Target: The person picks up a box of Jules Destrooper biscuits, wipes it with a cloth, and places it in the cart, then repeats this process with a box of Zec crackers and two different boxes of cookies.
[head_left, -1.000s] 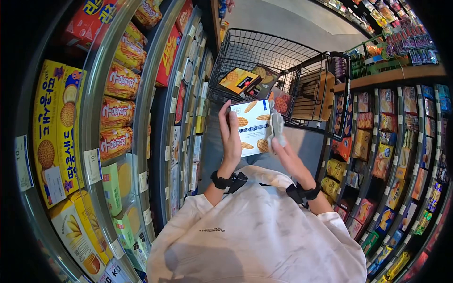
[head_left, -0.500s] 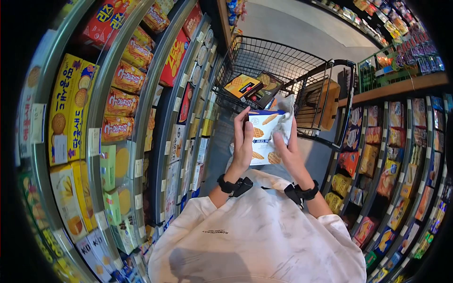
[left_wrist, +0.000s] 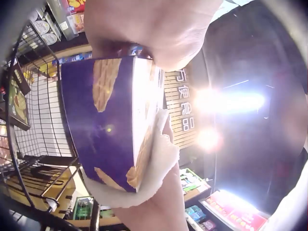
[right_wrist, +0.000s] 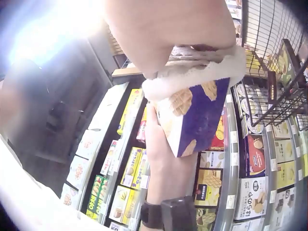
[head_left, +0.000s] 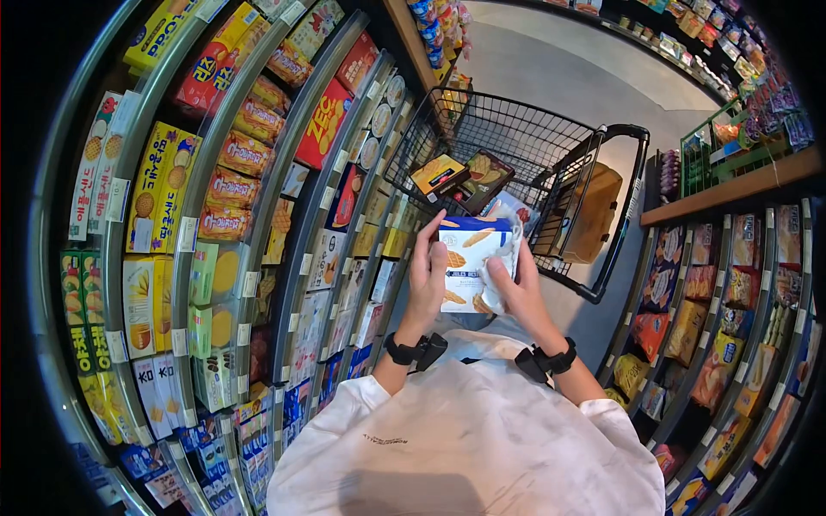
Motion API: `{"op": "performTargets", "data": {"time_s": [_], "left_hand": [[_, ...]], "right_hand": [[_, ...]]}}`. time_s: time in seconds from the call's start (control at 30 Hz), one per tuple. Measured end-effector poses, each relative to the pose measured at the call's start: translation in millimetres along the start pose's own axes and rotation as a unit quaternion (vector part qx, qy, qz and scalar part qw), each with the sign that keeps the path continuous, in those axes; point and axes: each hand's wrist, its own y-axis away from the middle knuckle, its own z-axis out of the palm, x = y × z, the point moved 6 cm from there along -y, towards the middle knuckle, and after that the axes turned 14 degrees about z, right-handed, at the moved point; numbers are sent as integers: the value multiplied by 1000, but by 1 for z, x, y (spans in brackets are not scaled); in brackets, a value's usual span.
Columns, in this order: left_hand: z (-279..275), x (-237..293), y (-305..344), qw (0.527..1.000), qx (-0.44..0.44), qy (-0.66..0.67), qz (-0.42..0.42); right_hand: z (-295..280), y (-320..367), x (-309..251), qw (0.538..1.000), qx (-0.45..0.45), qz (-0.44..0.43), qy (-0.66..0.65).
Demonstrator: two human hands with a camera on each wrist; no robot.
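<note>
A white and blue biscuit box [head_left: 465, 249], printed with waffle-like biscuits, is held upright in front of the body. My left hand [head_left: 426, 275] grips its left edge, thumb on the front face. At the opposite edge, my right hand [head_left: 523, 297] presses a white cloth [right_wrist: 202, 79] against the box, thumb over the front. The right wrist view has the cloth folded around that end of the box [right_wrist: 202, 115]. In the left wrist view, the blue side of the box [left_wrist: 103, 130] faces the camera, with the cloth [left_wrist: 130, 196] along its lower edge.
A black wire shopping cart [head_left: 647, 206] stands just ahead, holding a yellow box [head_left: 439, 174], a dark box [head_left: 488, 179] and a brown bag [head_left: 594, 215]. Shelves of packaged snacks line both sides, including a red box [head_left: 323, 125] on the left and orange packs [head_left: 687, 331] on the right.
The right hand's cloth has moved from alongside the box, over its upper corner, to the right edge. The left hand keeps its grip. The head view has shifted, placing the cart lower and further right.
</note>
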Motion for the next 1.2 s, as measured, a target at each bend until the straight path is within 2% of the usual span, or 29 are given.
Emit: {"op": "performTargets", "data": {"time_s": [0.2,0.27,0.33,0.4,0.43,0.47,0.53,0.6,0.67,0.7,0.73,0.8,0.87,0.9,0.93,1.0,1.03,1.07,1.13,1.2], "left_hand": [[7,5,1,997,-74,-26,-20],[10,3,1,998,-51,-21,10],[10,-3,8,997,-72,1,14],[13,-13,17,993,-80,60,-69],[10,-15,17,989,-51,98,-96],[9,-14,16,988,-54,105,-95],[6,-11,12,990,-96,74,-71],[4,-8,7,992,-128,15,-14],[3,20,-4,977,-183,-93,59],[1,22,-4,977,-184,-92,63],[1,26,-5,972,-189,-108,86],[-2,32,-7,967,-194,-123,113],[-11,43,-11,971,-140,-104,163],[-15,47,-9,994,-92,-16,63],[-18,48,-7,994,-88,-15,61],[-22,41,-7,994,-72,79,-3],[-21,40,-6,992,-91,80,-15],[-23,40,-6,993,-88,83,-14],[-21,44,-4,991,-130,24,39],[-24,46,-5,991,-118,16,59]], "right_hand": [[-11,-5,2,1000,-6,-25,-16],[-15,-5,6,999,34,-40,-9],[-14,-4,4,997,60,-49,-15],[-24,-5,9,988,140,-36,-55],[-26,-2,3,984,167,-41,-39],[-27,2,-6,983,173,-44,-35],[-37,15,-21,966,246,-80,19],[-50,24,-26,968,237,-81,8],[-39,30,-50,947,173,-197,184],[-30,29,-57,923,134,-230,278],[-25,30,-56,921,137,-235,278],[-16,23,-41,959,96,-171,202],[-16,23,-36,963,91,-157,201],[-12,27,-37,978,59,-135,148],[-8,30,-38,989,26,-110,94],[-6,32,-40,992,19,-89,89],[-8,32,-41,993,19,-74,93],[-11,32,-43,993,18,-60,98],[-12,35,-55,988,14,-68,138],[-14,36,-60,981,11,-76,176]]}}
